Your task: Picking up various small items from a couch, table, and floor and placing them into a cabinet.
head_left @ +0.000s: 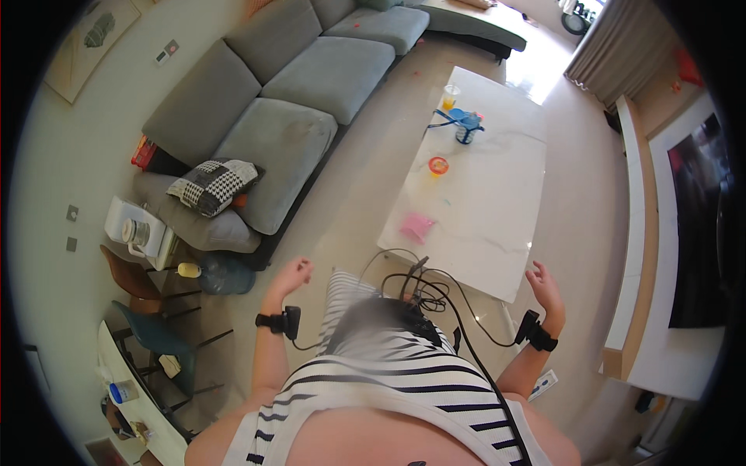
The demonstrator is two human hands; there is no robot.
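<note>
My left hand (294, 276) hangs in the air to the left of my body, its fingers loosely bent and nothing in them. On the other side my right hand (544, 287) is raised with fingers apart, also holding nothing; the near right corner of the white marble-patterned table (497, 202) is closest to it. Each wrist wears a black strap with a small device, the left device (291, 321) and the right device (528, 326), both wired. Black cables (423, 291) loop in front of my striped top.
On the table are a crumpled pink item (417, 227), a round orange-red container (438, 166), a blue strapped cup (465, 133) and a clear cup (450, 96). A grey sofa (303, 124) runs along the left; chairs (159, 342) and a large water bottle (227, 273) stand nearer. A TV (695, 225) hangs right.
</note>
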